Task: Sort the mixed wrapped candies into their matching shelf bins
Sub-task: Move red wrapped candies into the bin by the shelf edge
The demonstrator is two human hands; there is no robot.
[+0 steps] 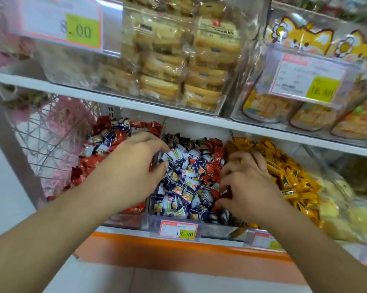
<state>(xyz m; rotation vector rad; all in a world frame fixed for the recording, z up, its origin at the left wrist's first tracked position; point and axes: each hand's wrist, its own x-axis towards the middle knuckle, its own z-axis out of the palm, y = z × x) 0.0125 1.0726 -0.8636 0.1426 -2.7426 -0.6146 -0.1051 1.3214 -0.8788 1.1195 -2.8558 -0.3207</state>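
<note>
1. Head cam looks down at a shop shelf w/ three clear bins side by side; both bare hands reach into the row.
2. Middle bin point(155, 220): mostly navy/white wrapped candies point(184, 182), w/ red wrapped candies point(213, 166) mixed in along its right side and back.
3. Left bin point(125, 218): mainly red wrappers, some navy/white ones mixed in near the back.
4. Right bin point(241, 230): yellow wrapped candies point(292, 182).
5. Left hand point(134, 166) sits over the divider btwn left and middle bins, fingers curved, tips down on the navy/white pile at the middle bin's left edge. Thumb and fingers are close together around a wrapper there, but can't tell if it actually has a grip on one.
6. Right hand point(248, 182) is at the right side of the middle bin, next to the yellow bin; fingers curled, tips pinching red wrappers against the pile.
7. Price tag point(179, 229) reading 19.90 is on the middle bin's front; another tag, blurred, on the right bin's front.
8. Upper shelf point(114, 96): clear box of packed biscuits point(178, 66), cartoon-fox snack bags point(305, 60) to the right, tags reading 8.00 and 16.80.
9. Far left: wire basket point(47, 140) w/ pink items, blurred.
</note>
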